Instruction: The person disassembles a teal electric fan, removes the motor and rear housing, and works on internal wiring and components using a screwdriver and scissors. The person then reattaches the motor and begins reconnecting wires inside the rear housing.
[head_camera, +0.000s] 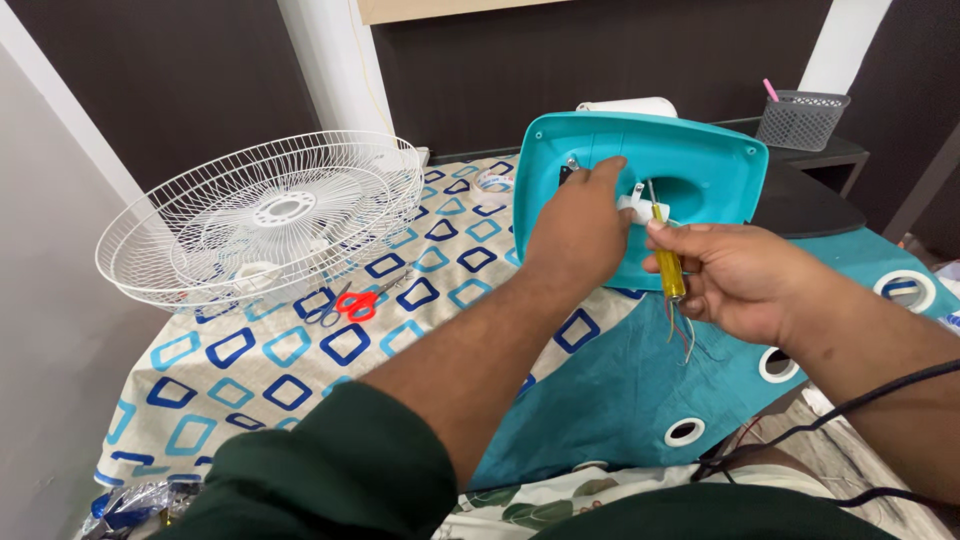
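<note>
On the bed, upturned teal fan base (700, 160)

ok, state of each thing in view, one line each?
teal fan base: tipped up on edge, underside facing the camera
left hand: fingers pressed to the base underside
right hand: shut on the screwdriver
yellow-handled screwdriver: tip at the base underside
white fan grille: detached, lying on the cloth
red-handled scissors: lying on the cloth, blades hard to make out
grey mesh basket: upright on the shelf
</note>
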